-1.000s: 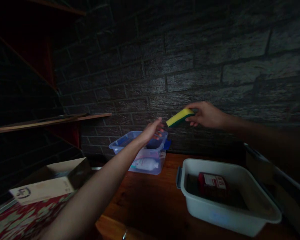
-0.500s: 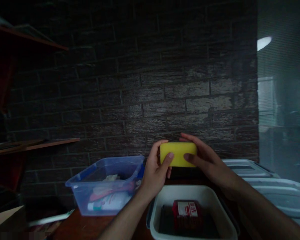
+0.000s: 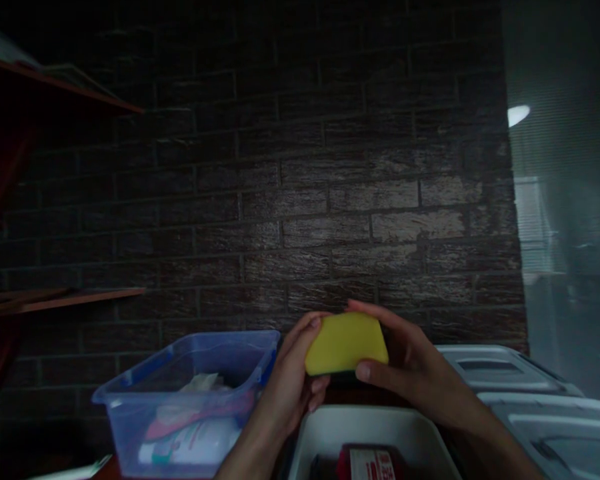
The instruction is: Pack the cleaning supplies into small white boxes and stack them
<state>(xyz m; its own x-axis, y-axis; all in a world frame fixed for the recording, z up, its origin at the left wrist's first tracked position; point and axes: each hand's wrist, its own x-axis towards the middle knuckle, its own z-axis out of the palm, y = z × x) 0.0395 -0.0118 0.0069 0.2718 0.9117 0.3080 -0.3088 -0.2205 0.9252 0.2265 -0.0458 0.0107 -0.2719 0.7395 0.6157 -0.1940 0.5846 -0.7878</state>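
Sponge point(image 3: 347, 343), a rounded yellow foam block with a dark green underside, sits between the bare left hand point(image 3: 293, 373), fingers curled round its left end, and the bare right hand point(image 3: 410, 363), half open, thumb at its lower edge. Half a second ago the left thumb pressed its face; now it grips the upper corner, and the green edge shows.

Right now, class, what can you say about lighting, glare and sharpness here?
Head view: dim overall, darkest upper left; soft sheen on the brick wall; bright oval on the glassy panel; yellow sponge distinct, print on the bottle too soft to read.
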